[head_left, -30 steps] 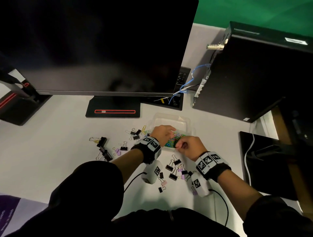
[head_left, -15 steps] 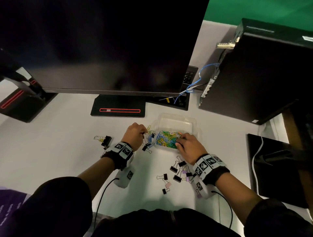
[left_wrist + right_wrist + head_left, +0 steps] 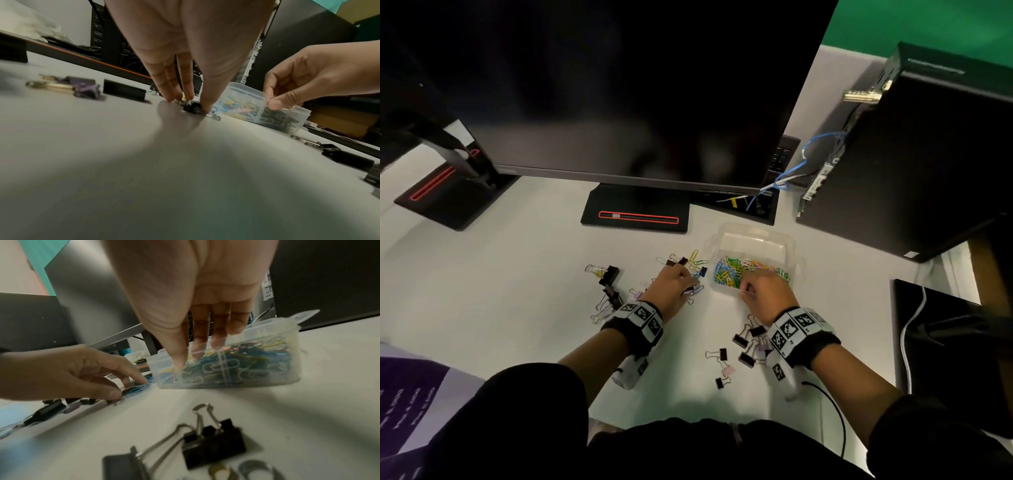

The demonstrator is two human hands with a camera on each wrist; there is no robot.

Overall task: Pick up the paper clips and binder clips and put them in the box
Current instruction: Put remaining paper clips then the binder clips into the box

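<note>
Left hand [image 3: 671, 286], moved off the box [image 3: 792, 251] to the counter [image 3: 517, 308], pinching a black binder clip [image 3: 192, 108]; right hand [image 3: 767, 291] pinching the box rim. Sorting continues.

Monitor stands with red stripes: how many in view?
2: middle stand, under the big screen, left of the box; left stand at the far left. More may be hidden.

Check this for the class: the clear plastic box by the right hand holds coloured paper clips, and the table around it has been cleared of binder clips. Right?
Not quite. The clear plastic box does hold coloured paper clips by the right hand, but black binder clips lie scattered on the table, as the head view shows.
</note>
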